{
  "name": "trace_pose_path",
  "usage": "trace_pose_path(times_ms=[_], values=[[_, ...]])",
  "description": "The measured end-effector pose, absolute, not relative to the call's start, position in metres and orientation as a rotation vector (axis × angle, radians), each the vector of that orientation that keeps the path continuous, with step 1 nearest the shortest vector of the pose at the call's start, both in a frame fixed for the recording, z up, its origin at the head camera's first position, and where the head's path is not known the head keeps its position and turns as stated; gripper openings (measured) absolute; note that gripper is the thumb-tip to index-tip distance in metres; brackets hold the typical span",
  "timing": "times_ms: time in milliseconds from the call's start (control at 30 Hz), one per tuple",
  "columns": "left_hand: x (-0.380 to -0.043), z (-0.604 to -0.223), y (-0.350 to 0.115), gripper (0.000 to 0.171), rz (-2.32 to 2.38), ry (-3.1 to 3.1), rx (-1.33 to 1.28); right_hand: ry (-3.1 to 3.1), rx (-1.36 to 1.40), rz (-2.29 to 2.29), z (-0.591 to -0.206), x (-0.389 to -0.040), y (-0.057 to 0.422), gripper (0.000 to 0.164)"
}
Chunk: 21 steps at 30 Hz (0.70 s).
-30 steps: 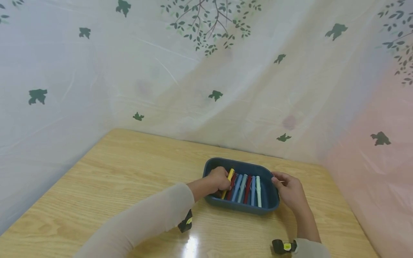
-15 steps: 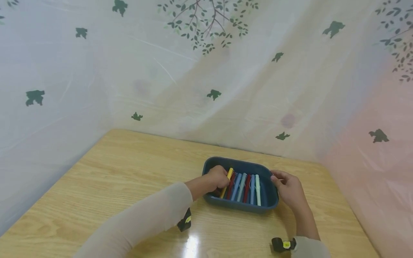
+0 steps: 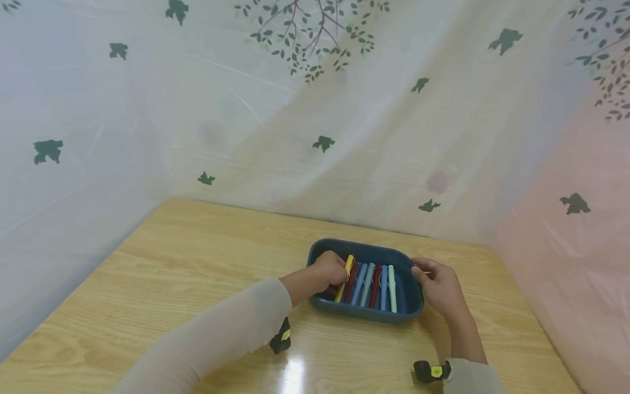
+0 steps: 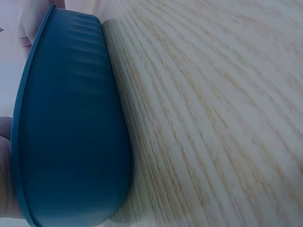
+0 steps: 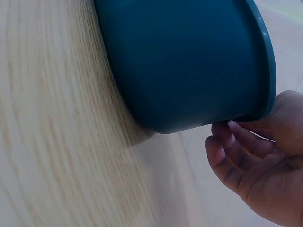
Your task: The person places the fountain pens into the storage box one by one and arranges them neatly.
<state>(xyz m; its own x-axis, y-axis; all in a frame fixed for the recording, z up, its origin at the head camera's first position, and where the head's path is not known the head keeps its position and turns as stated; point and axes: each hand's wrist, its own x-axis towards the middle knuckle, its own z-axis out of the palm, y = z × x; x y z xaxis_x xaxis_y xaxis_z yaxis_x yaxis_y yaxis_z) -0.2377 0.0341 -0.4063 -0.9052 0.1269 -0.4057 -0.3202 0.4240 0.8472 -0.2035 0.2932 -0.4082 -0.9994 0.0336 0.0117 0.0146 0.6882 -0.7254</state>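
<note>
A dark blue plastic tray [image 3: 366,312] stands on the table, with several clipped pens side by side in it. My left hand [image 3: 328,271] reaches into its left end and grips a yellow pen [image 3: 341,291], the leftmost of the row; its fingertips are partly hidden. Beside that pen lie a dark red pen [image 3: 350,290], blue ones, another dark red pen [image 3: 375,288] and a pale green pen [image 3: 392,290] at the right. My right hand [image 3: 439,287] holds the tray's right end by the rim. The right wrist view shows curled fingers [image 5: 236,151] under that rim.
The wooden table [image 3: 197,246] extends left of the tray and in front of it. A pale curtain [image 3: 275,120] with leaf prints hangs behind the table's far edge. Black wrist devices sit at the left cuff [image 3: 280,336] and right cuff [image 3: 432,372].
The whole head view has shifted slightly. Both hands keep their places at the tray, and the pens stay in the same row.
</note>
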Motion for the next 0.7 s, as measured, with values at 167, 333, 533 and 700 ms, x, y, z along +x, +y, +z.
trace_pose_path(times_ms=[167,333,533,700], values=[[-0.2389,-0.4041,0.0322,0.034,1.494,2.263,-0.192,-2.862,-0.037,1.229,-0.407,-0.2042,0.2919,0.038],[-0.2398,-0.4042,0.031,0.033,1.514,2.258,-0.202,-2.87,-0.048,1.227,-0.4071,-0.2044,0.2915,0.039],[-0.2395,-0.405,0.0313,0.035,1.53,2.263,-0.203,-2.87,-0.049,1.214,-0.4078,-0.2043,0.2921,0.039],[-0.2398,-0.4062,0.0316,0.034,1.51,2.278,-0.195,-2.877,-0.049,1.208,-0.4088,-0.2033,0.2927,0.04]])
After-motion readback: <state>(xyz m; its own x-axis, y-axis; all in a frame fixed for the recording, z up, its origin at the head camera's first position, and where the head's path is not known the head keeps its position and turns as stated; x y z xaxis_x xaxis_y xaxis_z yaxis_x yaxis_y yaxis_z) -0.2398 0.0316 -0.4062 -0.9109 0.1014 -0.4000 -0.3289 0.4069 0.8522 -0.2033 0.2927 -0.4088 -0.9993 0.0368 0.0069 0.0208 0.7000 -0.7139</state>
